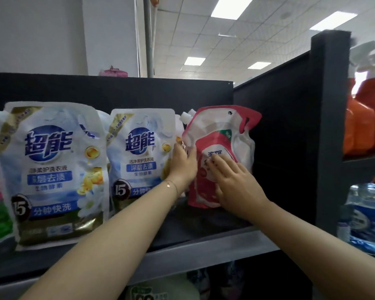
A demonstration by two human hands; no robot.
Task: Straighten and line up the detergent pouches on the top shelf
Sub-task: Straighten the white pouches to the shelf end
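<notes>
Three pouches stand on the top shelf (204, 245), fronts to the camera. The big pouch (52, 174) on the left is white and blue and reads "超能", with "15 分钟快洗" lower down. The second pouch (139, 156) is smaller and has the same "超能" logo, "深层去渍" in a blue box and a "15" badge. The red pouch (221, 148) stands at the right end of the row, near the shelf's dark side panel. Its label is mostly covered, and only "家" can be read with any confidence.

All three pouches look full, though their contents are not visible. The red pouch stands on its base with its long axis near vertical. Its top leans slightly right, and the handle cut-out is at its upper right corner. White spout caps (185, 115) show just left of its top, and it is unclear which pouch they belong to.

The left hand (183, 163) is edge-on between the second pouch and the red pouch, against the red pouch's left edge. Its fingers are fairly straight but the thumb is hidden, so it is unclear whether it pinches the pouch. The right hand (232, 180) lies flat on the red pouch's front with its fingers spread, pressing without gripping.

Orange bottles (359, 126) stand on the next shelf to the right, with packed water bottles (368, 217) below them.
</notes>
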